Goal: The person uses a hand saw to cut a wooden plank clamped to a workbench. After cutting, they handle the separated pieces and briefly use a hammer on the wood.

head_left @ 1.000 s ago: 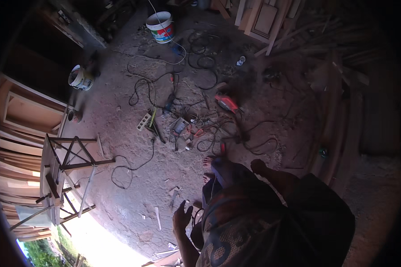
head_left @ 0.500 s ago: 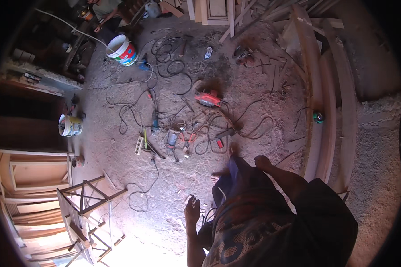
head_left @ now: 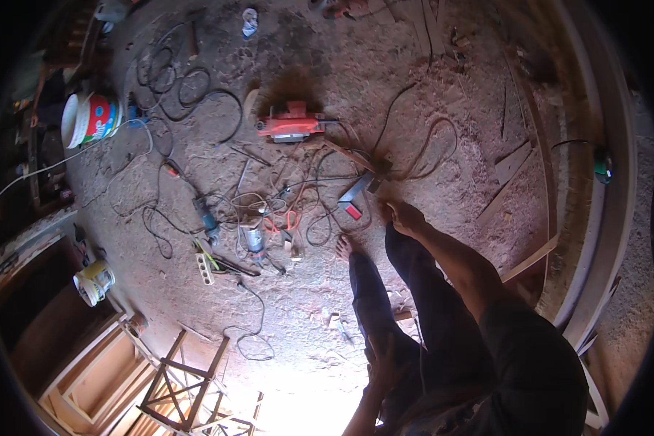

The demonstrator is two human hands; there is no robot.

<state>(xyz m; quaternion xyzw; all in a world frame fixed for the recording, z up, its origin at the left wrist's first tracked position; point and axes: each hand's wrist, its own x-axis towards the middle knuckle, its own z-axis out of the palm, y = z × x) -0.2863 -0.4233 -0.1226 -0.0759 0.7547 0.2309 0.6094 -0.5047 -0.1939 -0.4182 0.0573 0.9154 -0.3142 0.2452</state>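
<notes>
My right hand [head_left: 408,220] hangs over the floor in front of my right knee, its fingers curled, with nothing visible in it. Just beyond it lies a grey bar-shaped tool [head_left: 356,190] with a red end and a dark block at its other end; a gap separates them. My left hand [head_left: 386,361] rests against my left thigh, fingers extended and apart. Farther off, a red electric planer [head_left: 292,127] lies on the floor. To the left are a teal power tool [head_left: 206,220], a grey-blue cylindrical power tool [head_left: 254,241] and a pale power strip [head_left: 204,269].
Tangled cords [head_left: 316,185] spread over the dusty floor. Long curved timber [head_left: 607,240] runs along the right, with a green object [head_left: 602,167] on it. Buckets [head_left: 94,120] stand at left, above a wooden frame stand [head_left: 185,381]. A pale cord [head_left: 36,173] crosses the left side.
The view has shifted toward the floor tools and turned. My body is bent lower, and my right hand is closer to the grey tool. My left hand has come onto my thigh.
</notes>
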